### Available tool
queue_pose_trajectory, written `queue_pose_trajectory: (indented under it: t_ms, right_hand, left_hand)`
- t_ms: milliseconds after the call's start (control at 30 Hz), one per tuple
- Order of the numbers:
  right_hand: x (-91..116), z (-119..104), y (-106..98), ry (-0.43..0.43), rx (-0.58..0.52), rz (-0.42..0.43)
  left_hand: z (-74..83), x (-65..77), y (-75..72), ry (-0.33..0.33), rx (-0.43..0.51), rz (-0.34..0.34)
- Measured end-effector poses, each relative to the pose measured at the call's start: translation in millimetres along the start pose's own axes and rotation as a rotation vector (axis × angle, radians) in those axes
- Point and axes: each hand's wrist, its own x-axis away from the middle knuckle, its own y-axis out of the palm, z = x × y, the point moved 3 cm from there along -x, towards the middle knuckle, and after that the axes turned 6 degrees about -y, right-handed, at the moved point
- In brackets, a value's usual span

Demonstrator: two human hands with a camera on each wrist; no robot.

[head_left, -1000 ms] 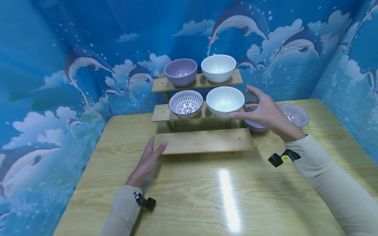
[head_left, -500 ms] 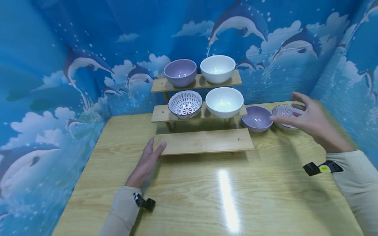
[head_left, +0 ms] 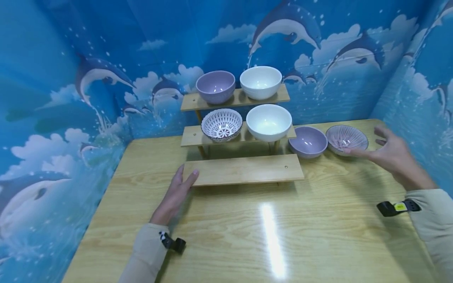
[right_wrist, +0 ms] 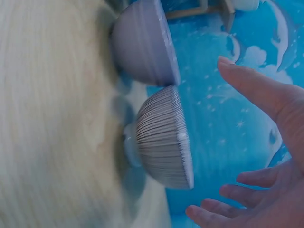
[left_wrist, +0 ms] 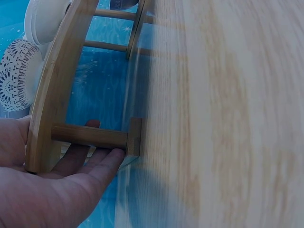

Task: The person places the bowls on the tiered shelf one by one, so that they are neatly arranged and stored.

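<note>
The right hand (head_left: 393,155) has moved away from the white bowl (head_left: 269,122) on the middle shelf (head_left: 191,137) and is now beside the ribbed bowl (head_left: 347,138), which stands on the table (head_left: 318,236) next to the plain purple bowl (head_left: 308,141). Its fingers are spread and straight; the thumb seems to reach the near rim, but nothing is gripped yet. It looks like this bowl is the next one to be taken. The left hand (head_left: 175,196) has not moved: it lies flat, fingers straight, against the left end of the lowest shelf (head_left: 244,169).
</note>
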Motion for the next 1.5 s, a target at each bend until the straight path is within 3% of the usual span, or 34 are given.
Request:
queue_pose_trajectory:
  t_ms: [433,933,1500]
  right_hand:
    - [-17,25,18,0.013,-0.105,-0.018]
    - [-35,29,29,-0.015,-0.017,0.046]
    - [-29,29,23,0.017,-0.09,0.101]
  left_hand:
    - [1.4,0.5,1.5,-0.007,-0.013,0.011]
    - [0.9,0.8,1.9,0.008,0.002,-0.002]
    - [0.3,0.7,1.1,-0.005,-0.012,0.008]
